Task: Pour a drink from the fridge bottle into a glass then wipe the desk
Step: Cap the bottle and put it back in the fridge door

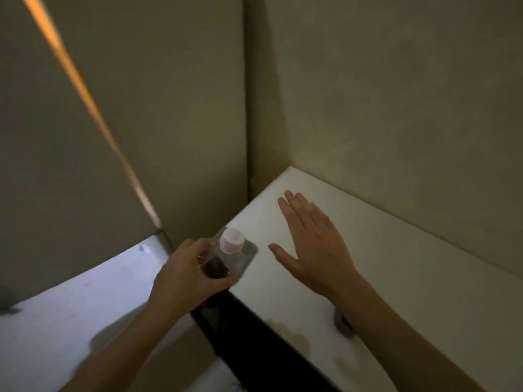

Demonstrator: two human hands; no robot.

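A: Where is the bottle (223, 260) in this moment?

B: It is in the left hand (185, 274). The grip is closed around the lower body of the bottle, with the fingers wrapped on the near side. The bottle is clear, it has a pale cap (232, 238), and dark liquid fills the lower part. It leans a little, the cap pointing up and away from the person.

A: Does it stand on something?

B: I cannot tell if the bottom touches anything. It is at the near left corner of the white counter (396, 264), just over the edge, and the hand hides the base.

A: And the right hand (314, 250)?

B: It is open and flat, the fingers straight and together, the thumb spread to the side. It holds nothing. The palm faces down above the counter, just beside the bottle. If it touches the surface or not, I cannot say.

A: What is around?

B: Plain beige walls (396, 94) meet in a corner behind the counter. On the left there is a strip of orange light (85, 100) and below it a pale bluish surface (70, 301). The room is dim.
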